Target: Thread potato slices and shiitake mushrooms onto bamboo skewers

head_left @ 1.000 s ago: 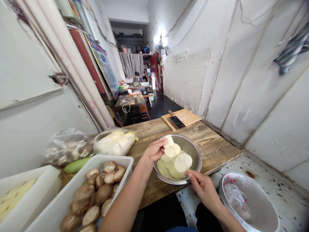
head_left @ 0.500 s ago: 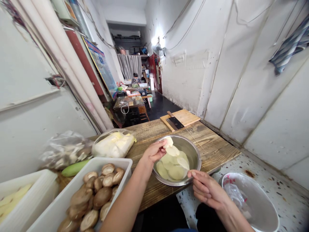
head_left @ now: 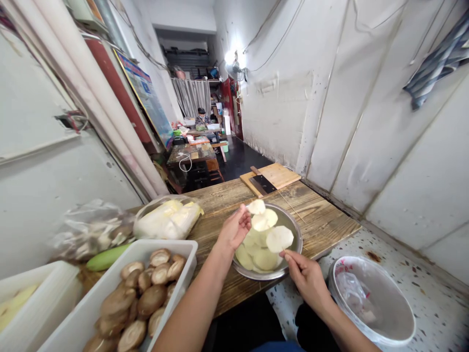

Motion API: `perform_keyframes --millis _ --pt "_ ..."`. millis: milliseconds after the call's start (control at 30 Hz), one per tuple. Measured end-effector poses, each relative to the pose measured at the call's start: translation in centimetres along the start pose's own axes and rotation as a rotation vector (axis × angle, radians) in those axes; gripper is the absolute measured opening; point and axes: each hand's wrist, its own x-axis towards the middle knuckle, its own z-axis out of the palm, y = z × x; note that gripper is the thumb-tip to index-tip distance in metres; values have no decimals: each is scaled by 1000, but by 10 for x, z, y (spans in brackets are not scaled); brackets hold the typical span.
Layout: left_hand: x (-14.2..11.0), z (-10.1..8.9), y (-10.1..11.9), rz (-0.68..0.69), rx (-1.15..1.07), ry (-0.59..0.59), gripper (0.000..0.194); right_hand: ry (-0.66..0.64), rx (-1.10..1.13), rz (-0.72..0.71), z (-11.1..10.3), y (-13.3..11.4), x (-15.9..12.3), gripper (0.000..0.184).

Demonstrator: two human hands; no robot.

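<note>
In my right hand [head_left: 307, 275], thumb and fingers pinch the lower end of a thin skewer [head_left: 283, 252]. Three pale potato slices are lined up along it: a large slice [head_left: 279, 239] near my fingers, a middle slice [head_left: 264, 220] and a small slice [head_left: 257, 207] at the far end. My left hand [head_left: 236, 227] is beside the far slice, fingers loosely curled and apart, holding nothing that I can see. Under both hands stands a metal bowl [head_left: 297, 230] with more potato slices [head_left: 264, 258] in it.
A cleaver [head_left: 264, 184] lies on a cutting board [head_left: 284, 174] behind the bowl, with a loose skewer [head_left: 291, 208] nearby. To the left are a tub of mushrooms [head_left: 193, 252], bagged vegetables [head_left: 168, 219] and a green gourd [head_left: 106, 257]. A bin [head_left: 392, 303] stands at right.
My left fingers have come off the far potato slice and loosened. The skewer has turned so its slices face me more, and my right hand has shifted slightly.
</note>
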Motion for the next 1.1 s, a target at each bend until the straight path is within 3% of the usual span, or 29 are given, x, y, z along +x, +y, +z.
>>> perform_keyframes --millis 100,167,267,433,700,867,1000,1100 --pt "-22 4 -20 -79 68 -2 28 76 123 80 3 -6 6 37" --pt "-41 10 -36 -177 186 -180 31 69 178 105 5 -10 9 36" --pt "-61 22 -58 -135 273 -327 34 28 216 96 8 -17 12 34" --pt "-68 33 -71 -128 220 -286 43 36 173 19 13 -23 15 32" --pt "-67 47 -76 -10 -12 -142 33 103 -68 -51 20 -20 11 33" --pt "-63 54 -82 47 -75 -85 26 152 -404 -146 24 -12 10 36" --pt "-58 52 -83 -1 -131 -47 20 116 -720 -167 26 -7 10 37" --pt "-54 48 -81 -58 -191 -68 15 76 -588 -126 23 -12 16 36"
